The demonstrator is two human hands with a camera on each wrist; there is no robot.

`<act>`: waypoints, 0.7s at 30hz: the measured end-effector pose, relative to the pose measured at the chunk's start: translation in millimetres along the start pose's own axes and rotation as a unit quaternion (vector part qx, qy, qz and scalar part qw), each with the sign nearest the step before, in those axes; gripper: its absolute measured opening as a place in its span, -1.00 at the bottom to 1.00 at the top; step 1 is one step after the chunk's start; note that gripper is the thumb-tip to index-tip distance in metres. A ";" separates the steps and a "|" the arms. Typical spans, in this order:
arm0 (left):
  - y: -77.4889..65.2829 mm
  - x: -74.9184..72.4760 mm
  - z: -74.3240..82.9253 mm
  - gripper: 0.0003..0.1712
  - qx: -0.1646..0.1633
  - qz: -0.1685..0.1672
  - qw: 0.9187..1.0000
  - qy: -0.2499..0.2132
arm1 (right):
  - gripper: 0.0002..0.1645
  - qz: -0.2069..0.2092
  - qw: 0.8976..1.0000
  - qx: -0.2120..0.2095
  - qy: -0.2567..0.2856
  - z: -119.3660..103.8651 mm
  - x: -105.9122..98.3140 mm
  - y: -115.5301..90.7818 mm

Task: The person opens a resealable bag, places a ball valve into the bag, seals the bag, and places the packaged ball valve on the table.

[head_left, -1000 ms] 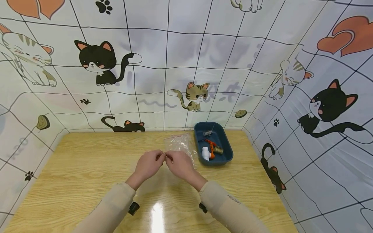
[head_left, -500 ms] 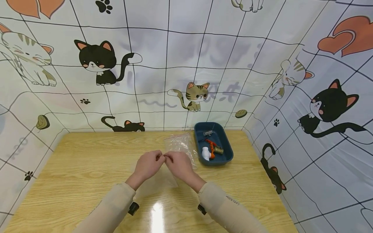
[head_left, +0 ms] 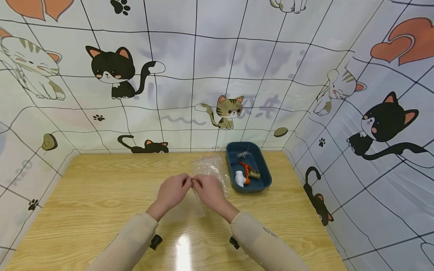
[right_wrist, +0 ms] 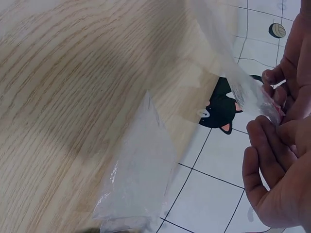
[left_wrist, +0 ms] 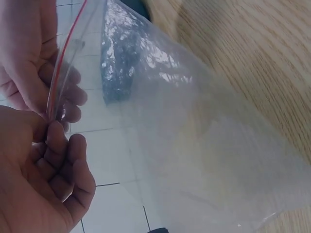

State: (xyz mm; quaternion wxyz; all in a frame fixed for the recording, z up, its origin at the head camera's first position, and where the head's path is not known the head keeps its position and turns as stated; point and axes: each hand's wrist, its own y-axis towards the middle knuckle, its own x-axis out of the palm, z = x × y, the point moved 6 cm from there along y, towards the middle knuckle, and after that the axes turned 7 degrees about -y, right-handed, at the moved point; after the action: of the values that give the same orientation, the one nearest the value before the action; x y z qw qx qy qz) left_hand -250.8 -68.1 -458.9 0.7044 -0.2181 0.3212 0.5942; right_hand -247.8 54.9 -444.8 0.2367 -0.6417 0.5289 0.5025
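A clear plastic zip bag [left_wrist: 209,141] with a red line along its top edge hangs between my hands, spread wide in the left wrist view. My left hand [head_left: 173,190] pinches that top edge between thumb and fingers. Right beside it, fingertips almost meeting, my right hand [head_left: 210,191] pinches the same edge. In the right wrist view the held bag [right_wrist: 226,53] shows nearly side-on. A second clear zip bag [head_left: 209,164] lies flat on the table just beyond my right hand.
A dark blue bin [head_left: 266,180] stands at the back right, holding a white plastic piece [head_left: 239,178], an orange-red item [head_left: 246,169], a brass-coloured fitting [head_left: 254,174] and a small metal part [head_left: 242,154]. Cat-printed sheeting [head_left: 176,90] surrounds the wooden table [head_left: 112,195].
The hands stay together at nearly the same spot, pinching the bag. Its lower part has come into view below the right hand since a second ago.
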 end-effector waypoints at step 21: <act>-5.2 -2.2 3.5 -0.79 -0.003 0.047 0.996 0.070 | -0.82 -0.009 0.989 -0.021 -0.143 -1.4 2.5 -2.0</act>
State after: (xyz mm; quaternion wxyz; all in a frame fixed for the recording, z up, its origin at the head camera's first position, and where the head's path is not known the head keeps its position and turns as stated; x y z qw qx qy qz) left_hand -245.3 -68.3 -455.3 0.6511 -0.2458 0.3782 0.6104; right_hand -245.6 53.3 -446.9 0.3009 -0.5725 0.4733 0.5981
